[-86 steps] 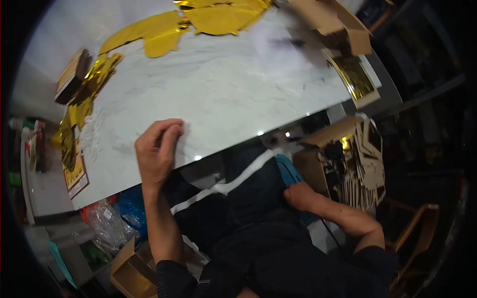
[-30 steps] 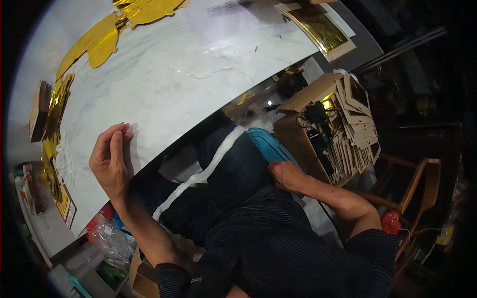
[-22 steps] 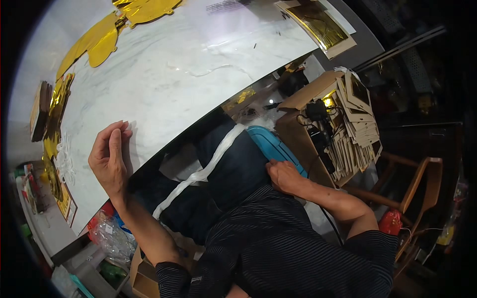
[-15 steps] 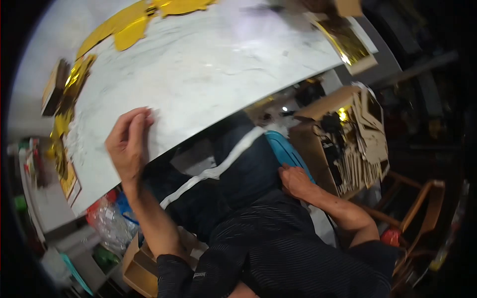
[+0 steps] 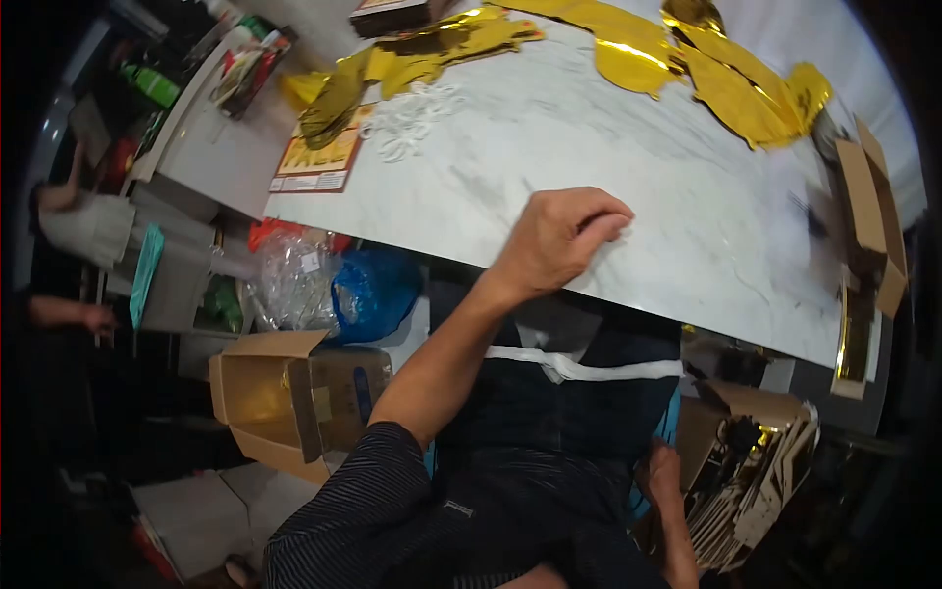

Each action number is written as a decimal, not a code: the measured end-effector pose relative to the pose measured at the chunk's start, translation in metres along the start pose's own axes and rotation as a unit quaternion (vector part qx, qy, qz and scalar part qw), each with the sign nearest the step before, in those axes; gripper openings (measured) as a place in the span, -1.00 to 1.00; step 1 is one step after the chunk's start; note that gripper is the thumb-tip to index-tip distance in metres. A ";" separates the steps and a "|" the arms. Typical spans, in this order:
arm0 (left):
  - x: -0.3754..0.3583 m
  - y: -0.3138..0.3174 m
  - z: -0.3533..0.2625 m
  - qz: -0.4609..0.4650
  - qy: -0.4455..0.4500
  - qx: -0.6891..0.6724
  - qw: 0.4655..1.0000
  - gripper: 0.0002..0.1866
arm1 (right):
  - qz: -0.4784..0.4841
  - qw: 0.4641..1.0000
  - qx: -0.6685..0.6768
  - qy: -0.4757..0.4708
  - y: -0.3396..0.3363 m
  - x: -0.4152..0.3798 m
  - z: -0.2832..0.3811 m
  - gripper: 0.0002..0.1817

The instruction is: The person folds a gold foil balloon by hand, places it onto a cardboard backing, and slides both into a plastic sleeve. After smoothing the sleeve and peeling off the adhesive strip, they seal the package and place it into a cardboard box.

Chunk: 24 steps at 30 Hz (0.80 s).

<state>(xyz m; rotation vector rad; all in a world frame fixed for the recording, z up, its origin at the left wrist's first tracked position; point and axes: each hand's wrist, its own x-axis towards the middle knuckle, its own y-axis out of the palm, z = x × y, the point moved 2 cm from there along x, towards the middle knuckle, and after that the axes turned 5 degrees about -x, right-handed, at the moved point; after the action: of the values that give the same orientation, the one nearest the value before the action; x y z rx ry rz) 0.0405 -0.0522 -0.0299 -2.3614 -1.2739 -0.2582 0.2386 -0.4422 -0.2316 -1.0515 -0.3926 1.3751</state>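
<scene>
Over the front part of the white marbled table [image 5: 687,255], my left hand [image 5: 569,236] is closed, thumb and forefinger pinched together. Whatever may be between those fingertips is too small or hidden to make out. My right hand [image 5: 662,476] is low at my right side, its fingers curled at the edge of a blue plastic seat [image 5: 671,417]; the fingertips are partly hidden. Across my dark trousers lies a white strip [image 5: 608,372]. A heap of white loops [image 5: 407,123] lies on the table, left of my left hand.
Gold foil balloons [image 5: 633,54] lie along the far side. A printed packet [image 5: 314,162] is at the left corner. Open cardboard boxes stand at lower left [image 5: 260,402] and lower right [image 5: 756,491]. Blue and clear bags [image 5: 373,294] sit below the table. Another person's hand [image 5: 98,319] shows far left.
The view has turned left, bringing the table's left end and the floor boxes further in. My left hand stays pinched above the table; my right hand stays by the blue seat.
</scene>
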 end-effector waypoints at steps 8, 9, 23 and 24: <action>0.000 -0.001 0.005 -0.003 0.064 0.006 0.998 -0.87 | -0.012 1.000 -0.011 0.005 -0.017 0.005 0.026 -0.89; -0.001 -0.001 0.006 -0.002 0.072 0.005 0.997 -0.87 | -0.023 1.000 -0.011 -0.005 -0.015 0.005 0.023 -0.88; 0.000 -0.002 0.001 0.015 0.024 0.008 1.000 -0.85 | -0.101 0.973 0.161 0.131 -0.014 -0.032 -0.036 -0.80; -0.001 -0.003 -0.001 0.018 0.015 0.010 1.000 -0.85 | -0.173 0.955 0.147 0.191 -0.019 -0.046 -0.053 -0.75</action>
<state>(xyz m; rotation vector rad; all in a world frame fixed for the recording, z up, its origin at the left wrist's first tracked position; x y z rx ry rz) 0.0379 -0.0516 -0.0287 -2.3526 -1.2132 -0.2663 0.2809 -0.5011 -0.2292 -0.9223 -0.0745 0.8608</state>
